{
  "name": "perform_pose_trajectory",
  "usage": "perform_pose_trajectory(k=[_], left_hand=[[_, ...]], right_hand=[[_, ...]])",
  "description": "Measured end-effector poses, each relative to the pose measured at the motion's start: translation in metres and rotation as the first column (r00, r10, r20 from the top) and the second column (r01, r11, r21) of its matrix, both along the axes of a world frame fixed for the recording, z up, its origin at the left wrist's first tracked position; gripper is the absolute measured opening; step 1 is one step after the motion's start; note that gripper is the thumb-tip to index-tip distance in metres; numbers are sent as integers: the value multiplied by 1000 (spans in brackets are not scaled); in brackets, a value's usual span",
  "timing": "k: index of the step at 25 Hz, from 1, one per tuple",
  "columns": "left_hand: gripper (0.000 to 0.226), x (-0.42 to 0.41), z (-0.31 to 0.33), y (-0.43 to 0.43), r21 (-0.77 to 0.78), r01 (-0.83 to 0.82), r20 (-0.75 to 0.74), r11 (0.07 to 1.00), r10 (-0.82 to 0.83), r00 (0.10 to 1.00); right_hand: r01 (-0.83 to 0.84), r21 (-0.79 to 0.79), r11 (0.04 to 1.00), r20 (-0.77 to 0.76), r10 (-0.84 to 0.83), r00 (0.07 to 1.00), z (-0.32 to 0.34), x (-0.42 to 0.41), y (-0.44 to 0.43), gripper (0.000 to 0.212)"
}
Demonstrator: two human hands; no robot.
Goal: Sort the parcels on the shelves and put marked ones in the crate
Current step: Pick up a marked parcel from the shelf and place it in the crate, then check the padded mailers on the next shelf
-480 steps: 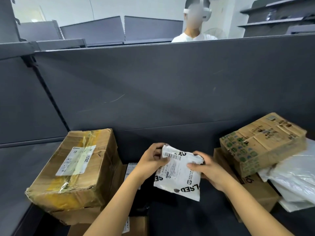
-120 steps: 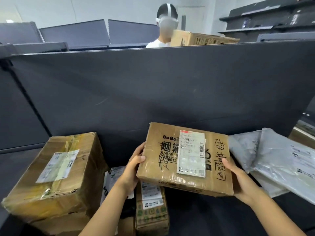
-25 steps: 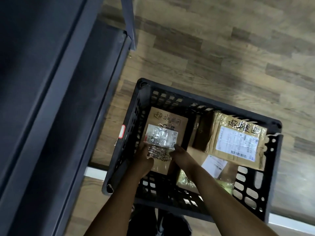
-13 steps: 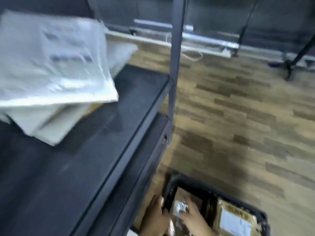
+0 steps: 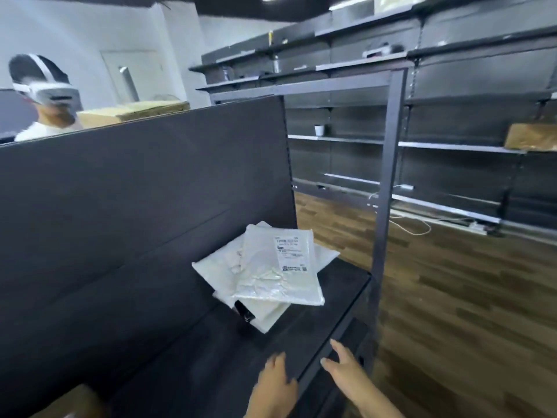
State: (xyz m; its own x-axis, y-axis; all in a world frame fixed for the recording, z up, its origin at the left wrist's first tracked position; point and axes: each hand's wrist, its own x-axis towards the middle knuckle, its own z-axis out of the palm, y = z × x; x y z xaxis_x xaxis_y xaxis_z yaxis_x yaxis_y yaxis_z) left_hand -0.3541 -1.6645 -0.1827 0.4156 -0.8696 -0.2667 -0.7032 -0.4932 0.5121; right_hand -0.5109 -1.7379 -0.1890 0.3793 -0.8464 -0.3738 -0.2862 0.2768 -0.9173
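Note:
A stack of white plastic mailer parcels (image 5: 265, 276) lies on the dark shelf (image 5: 187, 357), the top one showing a printed label. My left hand (image 5: 275, 387) hovers over the shelf's front edge, empty, fingers relaxed. My right hand (image 5: 343, 368) is just right of it at the shelf edge, fingers spread, holding nothing. Both hands are well short of the mailers. The crate is out of view.
A dark back panel (image 5: 135, 191) rises behind the shelf, with a person in a headset (image 5: 45, 95) and a cardboard box (image 5: 132, 111) beyond it. A metal upright (image 5: 388, 176) stands at the shelf's right end. Further racks (image 5: 452, 116) line the wall across the wooden floor (image 5: 467, 297).
My hands have let go of the marked cardboard box in the crate and come up to the shelf edge empty. The view has swung up from the crate to the mailers.

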Motion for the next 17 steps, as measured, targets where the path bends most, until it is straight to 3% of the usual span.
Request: perform_pose_trajectory(k=[3,6,8,11,14,17], left_hand=[[59,12,23,0,-119,-134,-133,984,118,984],[46,27,49,-11,-209,-349,-338,913,267,902],[41,36,61,-30,-159,-500,-557,851,341,758],[25,55,70,-53,-28,-670,-843,742,343,414],[23,71,73,-69,85,-724,-917,684,339,212],[27,84,69,-81,157,-715,-952,681,297,73]], right_hand=[[44,81,996,-16,-43,999,29,21,-16,56],[183,197,963,153,-215,964,41,35,-39,49],[236,257,937,221,-294,930,50,46,-55,52],[307,391,868,241,-418,876,50,68,-75,61],[308,584,751,309,-556,771,50,84,-89,44],[258,647,717,354,-583,732,50,97,-95,41]])
